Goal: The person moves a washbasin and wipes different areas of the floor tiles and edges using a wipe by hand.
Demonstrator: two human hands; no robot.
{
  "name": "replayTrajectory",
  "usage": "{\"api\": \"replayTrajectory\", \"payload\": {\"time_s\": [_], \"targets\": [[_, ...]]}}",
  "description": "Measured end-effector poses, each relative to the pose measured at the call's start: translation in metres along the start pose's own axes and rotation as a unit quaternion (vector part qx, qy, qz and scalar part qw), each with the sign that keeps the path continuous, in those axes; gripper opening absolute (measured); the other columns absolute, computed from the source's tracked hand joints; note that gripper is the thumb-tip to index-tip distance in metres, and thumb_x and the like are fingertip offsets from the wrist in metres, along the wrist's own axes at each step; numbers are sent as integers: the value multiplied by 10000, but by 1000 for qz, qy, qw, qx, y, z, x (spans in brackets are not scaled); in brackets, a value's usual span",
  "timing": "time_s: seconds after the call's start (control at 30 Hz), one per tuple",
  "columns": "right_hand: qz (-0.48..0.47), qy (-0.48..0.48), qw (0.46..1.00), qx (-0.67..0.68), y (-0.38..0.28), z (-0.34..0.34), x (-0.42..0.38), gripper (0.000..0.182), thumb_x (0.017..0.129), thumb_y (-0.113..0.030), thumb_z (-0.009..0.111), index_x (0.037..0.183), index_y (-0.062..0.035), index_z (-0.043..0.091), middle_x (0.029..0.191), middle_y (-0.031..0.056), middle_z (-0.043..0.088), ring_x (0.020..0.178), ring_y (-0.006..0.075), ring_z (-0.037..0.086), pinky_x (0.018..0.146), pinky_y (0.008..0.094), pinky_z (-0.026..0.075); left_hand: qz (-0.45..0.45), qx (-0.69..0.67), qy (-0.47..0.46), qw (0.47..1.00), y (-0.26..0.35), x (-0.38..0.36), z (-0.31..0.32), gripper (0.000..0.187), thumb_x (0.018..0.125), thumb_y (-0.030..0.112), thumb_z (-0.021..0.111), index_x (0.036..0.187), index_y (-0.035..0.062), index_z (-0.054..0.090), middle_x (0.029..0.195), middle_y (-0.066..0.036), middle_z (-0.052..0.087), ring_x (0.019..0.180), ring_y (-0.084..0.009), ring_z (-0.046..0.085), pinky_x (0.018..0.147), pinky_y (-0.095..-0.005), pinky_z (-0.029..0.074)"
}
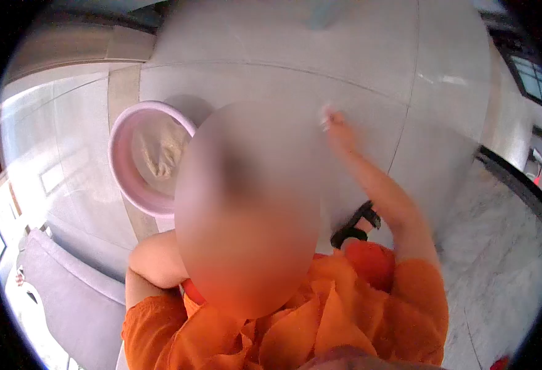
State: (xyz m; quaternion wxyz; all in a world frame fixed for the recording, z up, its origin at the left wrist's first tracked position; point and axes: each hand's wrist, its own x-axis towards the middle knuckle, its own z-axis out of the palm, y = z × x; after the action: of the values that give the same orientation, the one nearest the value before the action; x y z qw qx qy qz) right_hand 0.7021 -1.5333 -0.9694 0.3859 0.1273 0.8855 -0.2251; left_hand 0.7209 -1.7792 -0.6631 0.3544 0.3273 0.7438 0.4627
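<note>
My right hand is stretched forward over the tiled floor. Its fingers are curled in, with something small and whitish at their tips that is too blurred to name. A blurred oval covers the middle of the view and hides my left hand; only the bent left arm shows beside it. To the left stands a pink basin with a wet-looking tan cloth lying in it. The oval covers part of the basin's right side.
Below my right forearm is a foot in a black sandal. A grey padded seat is at the lower left. A dark-edged marble surface lies on the right, and a wooden frame at the upper left.
</note>
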Motion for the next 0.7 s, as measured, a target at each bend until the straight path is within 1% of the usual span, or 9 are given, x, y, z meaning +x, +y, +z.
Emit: {"api": "replayTrajectory", "payload": {"time_s": [0.03,0.1,0.17,0.23,0.3,0.47,0.57,0.67,0.7], "targets": [[-70,-61,994,-50,-51,-8,-27,467,830,-166,526,1284,-134,421,1120,114,530,980,313,548,829,405,444,21,6,2,1000,-4,-6,-3,395,808,229,585,1139,31,498,1019,-134,537,925,-298,538,789,-378,448],[-198,-32,976,-81,-92,-5,-39,443,825,-117,534,1258,-171,457,994,134,555,910,319,554,778,408,445,63,31,35,997,-25,-21,-2,355,793,209,589,1084,32,490,939,-126,530,890,-286,539,745,-363,454],[-312,147,938,-38,-82,19,-12,361,844,-140,523,1203,-176,509,856,156,563,846,329,555,714,399,447,65,46,64,995,-30,-31,-12,316,791,218,583,1041,41,507,897,-108,527,855,-273,544,720,-350,456],[-300,272,911,-76,-66,0,35,461,846,-69,496,1288,-185,439,917,154,564,816,319,546,688,412,442,58,64,75,993,-43,-44,-23,296,787,224,583,1015,46,519,876,-95,530,831,-262,549,706,-343,458],[-189,323,925,-70,-23,-40,46,417,839,-90,517,1248,-169,486,889,155,572,775,321,553,662,406,450,53,103,58,992,-39,-37,-7,295,781,228,587,1006,46,528,877,-87,540,819,-253,555,703,-340,460],[23,342,936,-72,58,-87,67,310,799,-158,561,1103,-100,581,809,173,589,769,304,597,651,400,477,28,101,110,988,-68,-40,-9,295,765,214,607,990,37,536,880,-97,546,816,-265,559,696,-353,463],[80,275,958,21,90,-92,117,285,821,-208,561,1034,-24,604,999,144,622,845,256,601,726,360,477,28,8,135,990,-90,-41,-18,292,773,201,601,999,25,541,922,-126,548,849,-305,554,723,-376,465],[137,361,917,-103,-38,-46,100,296,821,-195,540,1050,-15,589,1078,124,591,895,263,582,773,367,477,-10,-47,188,981,-113,-45,-19,291,787,183,583,1025,19,541,1001,-150,546,916,-339,538,771,-393,460],[39,393,905,-157,-47,-20,117,297,819,-184,532,1063,-20,581,1084,127,578,918,268,571,786,365,473,-28,-54,213,975,-123,-42,-16,292,792,176,576,1035,18,541,1031,-157,544,941,-349,532,788,-398,458]]}}
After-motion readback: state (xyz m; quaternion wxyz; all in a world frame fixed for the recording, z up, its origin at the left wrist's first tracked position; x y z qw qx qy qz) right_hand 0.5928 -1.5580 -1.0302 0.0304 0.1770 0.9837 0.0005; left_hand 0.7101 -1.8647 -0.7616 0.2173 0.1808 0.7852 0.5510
